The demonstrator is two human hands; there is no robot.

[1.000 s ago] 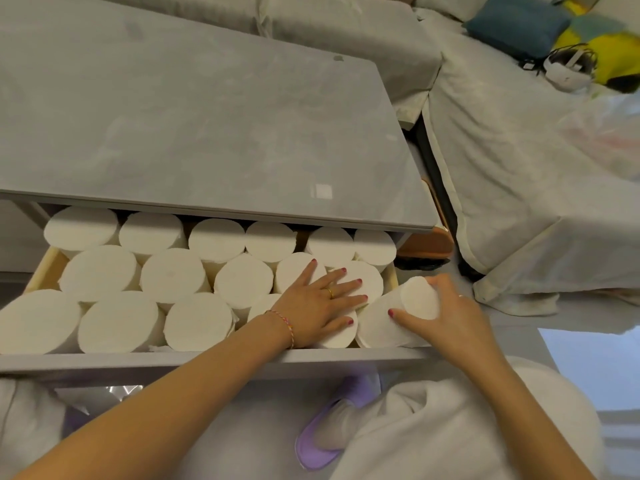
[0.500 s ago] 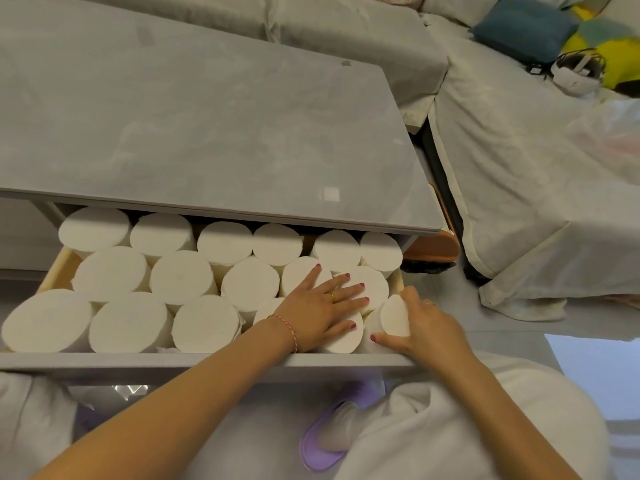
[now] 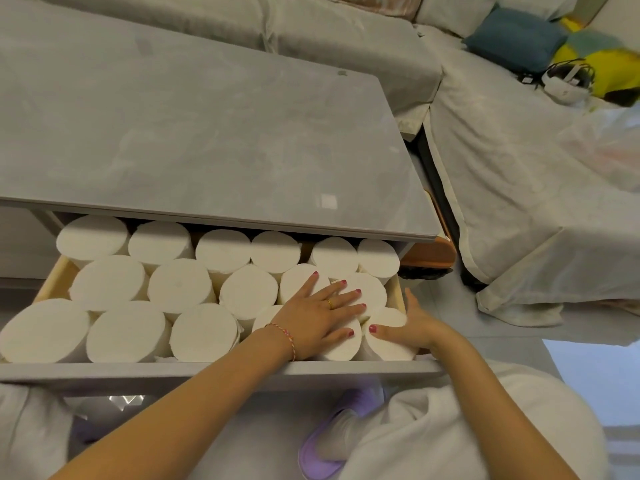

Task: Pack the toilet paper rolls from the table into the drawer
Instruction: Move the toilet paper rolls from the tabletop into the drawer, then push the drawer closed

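The open drawer (image 3: 221, 373) under the grey table (image 3: 194, 133) holds several white toilet paper rolls (image 3: 180, 289) standing on end in three rows. My left hand (image 3: 322, 315) lies flat, fingers spread, on top of the rolls near the drawer's right end. My right hand (image 3: 412, 329) grips the last roll (image 3: 386, 336), which stands in the front right corner of the drawer, thumb on its top and fingers along its right side against the drawer wall.
A sofa under a pale cover (image 3: 519, 174) stands to the right, with a blue cushion (image 3: 516, 39) and a headset (image 3: 564, 77) on it. A purple slipper (image 3: 325, 445) shows below the drawer front. A brown rounded piece (image 3: 433, 251) sits past the drawer's right end.
My right hand has brought the roll down from a tilted position above the drawer's right edge into the front right corner, where it now stands upright. My left hand has stayed on the rolls.
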